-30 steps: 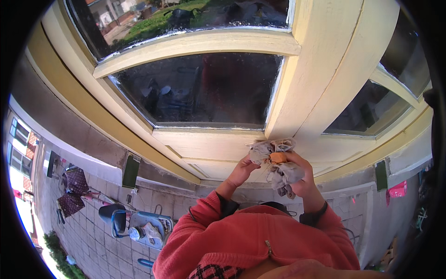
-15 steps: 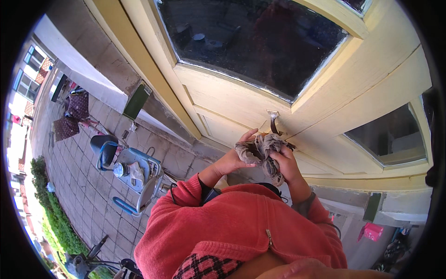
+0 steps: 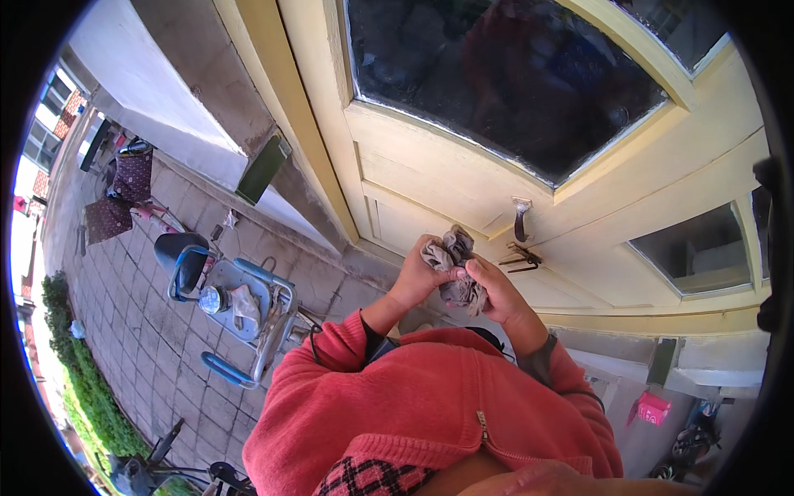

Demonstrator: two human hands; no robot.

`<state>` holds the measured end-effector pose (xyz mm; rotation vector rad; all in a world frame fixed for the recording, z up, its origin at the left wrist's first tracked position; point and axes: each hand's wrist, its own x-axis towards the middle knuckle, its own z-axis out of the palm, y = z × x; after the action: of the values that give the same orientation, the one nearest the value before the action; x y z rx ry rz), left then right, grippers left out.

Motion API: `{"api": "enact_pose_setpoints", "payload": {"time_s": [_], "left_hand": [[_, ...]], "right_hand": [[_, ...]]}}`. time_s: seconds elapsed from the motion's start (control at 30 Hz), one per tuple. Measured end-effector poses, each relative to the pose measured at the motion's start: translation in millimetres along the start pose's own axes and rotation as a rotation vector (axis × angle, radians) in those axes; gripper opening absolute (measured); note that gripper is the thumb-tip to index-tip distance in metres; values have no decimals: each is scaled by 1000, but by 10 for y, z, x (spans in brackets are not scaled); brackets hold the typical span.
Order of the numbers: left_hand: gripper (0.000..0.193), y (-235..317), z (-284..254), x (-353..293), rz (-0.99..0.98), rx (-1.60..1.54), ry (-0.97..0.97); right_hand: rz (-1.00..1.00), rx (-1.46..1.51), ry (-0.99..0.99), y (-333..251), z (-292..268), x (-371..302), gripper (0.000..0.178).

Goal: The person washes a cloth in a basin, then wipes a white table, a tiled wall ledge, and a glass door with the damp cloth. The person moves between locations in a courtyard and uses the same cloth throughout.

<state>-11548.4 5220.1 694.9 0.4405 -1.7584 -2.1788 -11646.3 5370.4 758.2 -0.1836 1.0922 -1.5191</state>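
Observation:
A crumpled grey-brown rag (image 3: 460,263) is bunched between my two hands, in front of a cream-painted door (image 3: 447,178). My left hand (image 3: 420,279) is closed round its left side. On the other side, my right hand (image 3: 495,291) grips the cloth with the thumb lying on top. Just beyond the right hand, the door's handle (image 3: 520,221) and a dark metal latch piece (image 3: 523,258) below it are uncovered, apart from my fingers. Dark glass (image 3: 496,83) fills the upper panel of the door.
To the left, a blue metal chair-like frame (image 3: 273,299) carries a tin (image 3: 213,299) and a pale cloth (image 3: 245,306). It stands on grey paving (image 3: 178,364). A step (image 3: 364,269) runs below the door. At right lies a pink box (image 3: 652,408).
Both hands have drawn the rag back from the door handle, slightly left, and bunched it tighter. The view has shifted, so the handle and latch now show fully.

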Motion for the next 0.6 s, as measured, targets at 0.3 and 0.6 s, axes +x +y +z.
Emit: {"api": "enact_pose_setpoints", "payload": {"time_s": [0.3,0.6], "left_hand": [[29,6,-513,-106,-209,-668,-36],[40,-8,-837,-43,-273,-530,262]], "right_hand": [[-140,-31,233,285,146,151,22],[-371,124,352,259,173,221,20]]}}
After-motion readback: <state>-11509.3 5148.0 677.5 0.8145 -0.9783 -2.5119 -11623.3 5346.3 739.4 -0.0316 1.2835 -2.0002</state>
